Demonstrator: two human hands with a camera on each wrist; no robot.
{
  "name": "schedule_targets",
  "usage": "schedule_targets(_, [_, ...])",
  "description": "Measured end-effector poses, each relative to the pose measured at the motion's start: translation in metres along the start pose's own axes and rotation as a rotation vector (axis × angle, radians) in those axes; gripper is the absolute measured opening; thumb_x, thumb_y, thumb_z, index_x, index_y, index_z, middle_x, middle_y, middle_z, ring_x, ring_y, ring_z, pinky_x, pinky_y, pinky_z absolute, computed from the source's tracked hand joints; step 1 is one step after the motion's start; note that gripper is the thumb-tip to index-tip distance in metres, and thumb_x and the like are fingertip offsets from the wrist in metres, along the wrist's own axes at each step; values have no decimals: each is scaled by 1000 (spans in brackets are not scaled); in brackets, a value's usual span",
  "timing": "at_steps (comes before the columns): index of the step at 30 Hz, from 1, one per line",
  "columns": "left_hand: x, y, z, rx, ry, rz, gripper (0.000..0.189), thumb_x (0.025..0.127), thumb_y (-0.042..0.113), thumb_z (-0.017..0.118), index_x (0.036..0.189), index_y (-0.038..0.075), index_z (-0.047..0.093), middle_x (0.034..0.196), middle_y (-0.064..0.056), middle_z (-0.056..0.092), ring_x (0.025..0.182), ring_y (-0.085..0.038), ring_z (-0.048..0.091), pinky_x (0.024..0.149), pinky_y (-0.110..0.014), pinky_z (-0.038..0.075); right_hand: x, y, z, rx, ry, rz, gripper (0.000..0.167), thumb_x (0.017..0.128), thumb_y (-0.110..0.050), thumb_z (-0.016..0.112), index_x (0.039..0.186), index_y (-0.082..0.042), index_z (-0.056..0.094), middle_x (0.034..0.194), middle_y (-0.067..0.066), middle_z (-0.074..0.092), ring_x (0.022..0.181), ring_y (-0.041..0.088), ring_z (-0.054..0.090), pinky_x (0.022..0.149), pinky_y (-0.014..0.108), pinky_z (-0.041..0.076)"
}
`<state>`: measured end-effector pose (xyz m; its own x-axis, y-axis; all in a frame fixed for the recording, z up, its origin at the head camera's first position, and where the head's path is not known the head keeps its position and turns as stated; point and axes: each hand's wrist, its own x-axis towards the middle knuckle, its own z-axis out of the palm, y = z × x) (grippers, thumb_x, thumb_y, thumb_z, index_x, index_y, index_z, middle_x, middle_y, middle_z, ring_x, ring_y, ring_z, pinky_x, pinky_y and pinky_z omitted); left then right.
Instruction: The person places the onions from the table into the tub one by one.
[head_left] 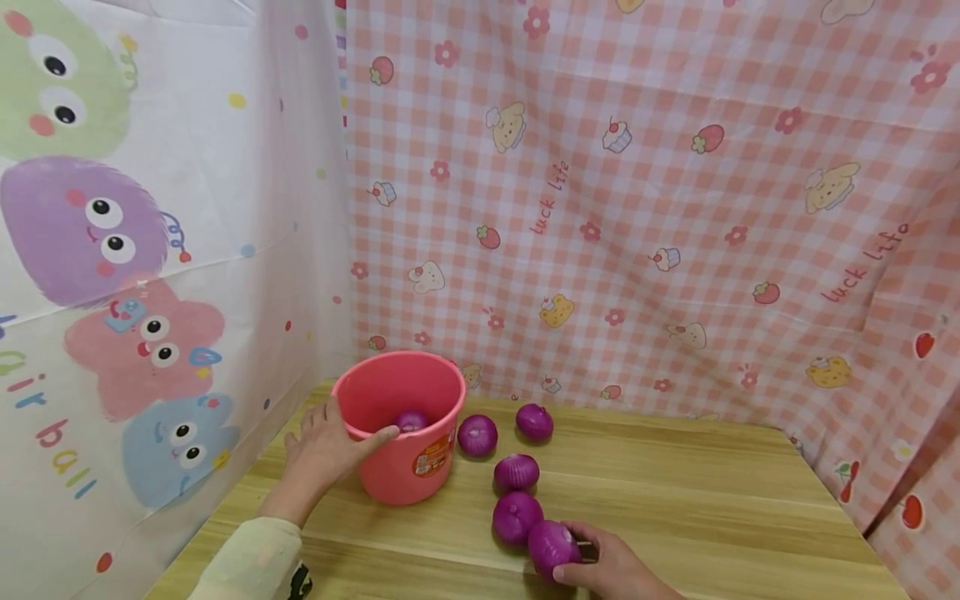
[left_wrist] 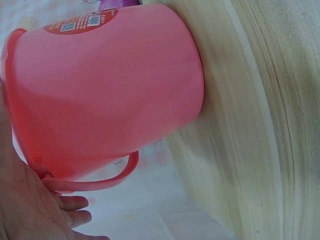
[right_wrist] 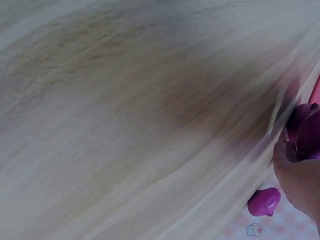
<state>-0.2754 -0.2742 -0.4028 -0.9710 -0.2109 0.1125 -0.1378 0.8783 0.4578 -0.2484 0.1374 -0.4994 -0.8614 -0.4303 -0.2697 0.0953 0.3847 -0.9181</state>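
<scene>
A pink bucket [head_left: 405,467] stands upright on the table, with a purple onion [head_left: 412,421] visible inside. My left hand [head_left: 324,446] rests at the bucket's near-left rim, its thumb lying along the edge. In the left wrist view its fingers [left_wrist: 75,218] extend past the bucket's handle [left_wrist: 95,185] without curling round it. Low in the head view, my right hand [head_left: 611,562] grips a purple onion [head_left: 553,550] between thumb and fingers. Right beside that onion is another onion [head_left: 517,518], with a third [head_left: 517,473] just behind.
Two more onions, one near the bucket [head_left: 477,436] and one farther back [head_left: 535,422], lie on the wooden table [head_left: 675,483]. A pink checked cloth [head_left: 637,208] hangs behind the table. On the left hangs a white cartoon-printed curtain [head_left: 277,208].
</scene>
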Motion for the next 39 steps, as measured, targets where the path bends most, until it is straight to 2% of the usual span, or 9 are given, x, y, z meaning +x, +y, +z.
schedule_targets(6, [0, 0, 0, 2, -6, -6, 138, 69, 93, 48, 151, -11, 9, 148, -37, 24, 135, -54, 22, 105, -78, 13, 0, -8, 1, -52, 27, -75, 74, 87, -27, 77, 144, 7, 42, 128, 16, 58, 117, 36, 55, 97, 54, 48])
schedule_targets(11, [0, 0, 1, 2, -4, -6, 138, 69, 93, 48, 152, -10, 8, 149, -37, 23, 136, -53, 22, 105, -78, 12, 0, -13, 2, -87, 53, -156, 73, 87, -25, 77, 142, 10, 43, 127, 16, 58, 116, 36, 55, 95, 50, 50])
schedule_targets(15, [0, 0, 1, -2, 0, -4, 135, 72, 90, 51, 152, -10, 8, 149, -37, 22, 136, -54, 21, 106, -78, 12, 2, -17, 3, -86, 79, -190, 70, 88, -22, 76, 141, 11, 44, 129, 21, 58, 116, 37, 57, 93, 47, 52])
schedule_targets(21, [0, 0, 1, 1, -1, -5, 138, 69, 93, 48, 152, -10, 8, 148, -37, 23, 136, -53, 21, 105, -78, 11, 6, -29, 7, -47, 129, -183, 74, 86, -23, 77, 142, 11, 43, 135, 24, 54, 116, 34, 58, 94, 44, 52])
schedule_targets(30, [0, 0, 1, -6, -2, -4, 139, 68, 95, 47, 152, -10, 8, 148, -37, 24, 135, -53, 22, 106, -78, 12, 15, -46, 12, -21, 177, -222, 74, 84, -22, 78, 142, 8, 45, 130, 18, 59, 114, 30, 59, 91, 40, 54])
schedule_targets(39, [0, -1, 1, -10, -7, -6, 137, 70, 92, 49, 152, -10, 6, 148, -37, 22, 136, -54, 20, 106, -77, 11, 23, -59, 20, -4, 190, -220, 74, 84, -24, 79, 143, 6, 45, 128, 17, 60, 115, 32, 59, 90, 43, 54])
